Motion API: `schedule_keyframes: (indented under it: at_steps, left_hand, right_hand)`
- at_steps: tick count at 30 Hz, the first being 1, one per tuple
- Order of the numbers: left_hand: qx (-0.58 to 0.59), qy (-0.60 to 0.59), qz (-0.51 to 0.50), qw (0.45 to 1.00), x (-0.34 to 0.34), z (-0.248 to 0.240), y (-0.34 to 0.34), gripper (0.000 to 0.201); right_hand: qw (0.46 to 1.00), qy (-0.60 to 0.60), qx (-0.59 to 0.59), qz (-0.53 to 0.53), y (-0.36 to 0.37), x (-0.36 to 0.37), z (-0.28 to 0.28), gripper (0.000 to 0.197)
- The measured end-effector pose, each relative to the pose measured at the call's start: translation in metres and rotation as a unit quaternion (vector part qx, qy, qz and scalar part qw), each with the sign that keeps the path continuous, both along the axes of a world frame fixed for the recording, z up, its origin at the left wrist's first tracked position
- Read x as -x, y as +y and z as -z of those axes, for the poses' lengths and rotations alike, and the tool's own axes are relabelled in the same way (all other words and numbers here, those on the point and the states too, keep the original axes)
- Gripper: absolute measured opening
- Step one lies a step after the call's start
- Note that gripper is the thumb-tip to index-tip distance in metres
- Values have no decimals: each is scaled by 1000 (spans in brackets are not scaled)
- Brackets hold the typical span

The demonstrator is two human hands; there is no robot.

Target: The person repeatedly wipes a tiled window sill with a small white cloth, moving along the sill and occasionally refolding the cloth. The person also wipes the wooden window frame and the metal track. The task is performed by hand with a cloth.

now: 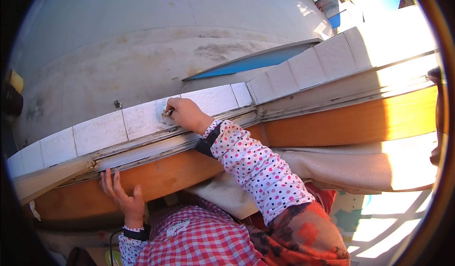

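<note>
My right hand [188, 114] reaches across the window frame to the outer ledge of white tiles [100, 135]. Its fingers are closed around something small, of which only a pale bit with a dark part shows; its kind cannot be made out. The fist rests low over the tiles, near a smeared, wet-looking patch. My left hand [124, 197] has its fingers spread, with the fingertips at the edge of the orange-brown wooden sill [173, 170]. Between sill and tiles runs a grimy metal window track [137, 153].
At the right the tiled ledge turns a corner, partly in strong sunlight. A beige cloth [341, 166] hangs below the wooden sill there. Beyond the ledge lie a grey concrete surface [142, 62] and a blue panel [251, 62]. A pale sash bar [52, 176] crosses the left end.
</note>
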State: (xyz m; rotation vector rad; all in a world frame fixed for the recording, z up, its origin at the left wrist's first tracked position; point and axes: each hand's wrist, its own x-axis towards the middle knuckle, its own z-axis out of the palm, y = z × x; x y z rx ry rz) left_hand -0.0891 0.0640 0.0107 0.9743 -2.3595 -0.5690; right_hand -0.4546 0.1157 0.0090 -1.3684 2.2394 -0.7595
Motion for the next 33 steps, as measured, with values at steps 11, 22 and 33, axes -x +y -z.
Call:
schedule_keyframes:
  at_steps: [11, 22, 33]
  left_hand:
    - [34, 8, -1, 999, 1, 7, -1, 63]
    - [20, 22, 1, 1000, 0, 4, -1, 66]
    - [-2, 18, 20, 1000, -2, -1, -3, 68]
  right_hand:
    - [949, 183, -231, 109, 137, 188, -20, 22]
    - [930, 251, -266, 17, 158, 172, -18, 19]
    - [975, 73, -207, -38, 104, 110, -17, 21]
